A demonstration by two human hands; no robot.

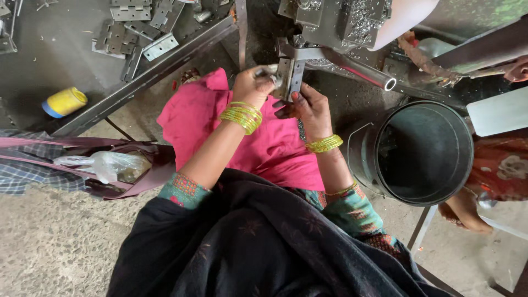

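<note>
My left hand (pixel 253 85) is raised at the grey metal machine (pixel 330 25), its fingers closed on a small metal piece (pixel 269 71) pressed against the machine's lower bracket (pixel 290 74). My right hand (pixel 311 107) sits just below and right of that bracket, fingers curled around a dark metal part (pixel 283 110) under it. Both wrists wear yellow-green bangles. A pink cloth (pixel 264 137) covers my lap beneath the hands.
Several flat metal hinge plates (pixel 137 27) lie on the grey table at upper left, beside a yellow spool (pixel 66 102). A dark metal bucket (pixel 423 151) stands at right. A bag (pixel 110 165) with plastic lies left. Another person's foot (pixel 467 212) shows at far right.
</note>
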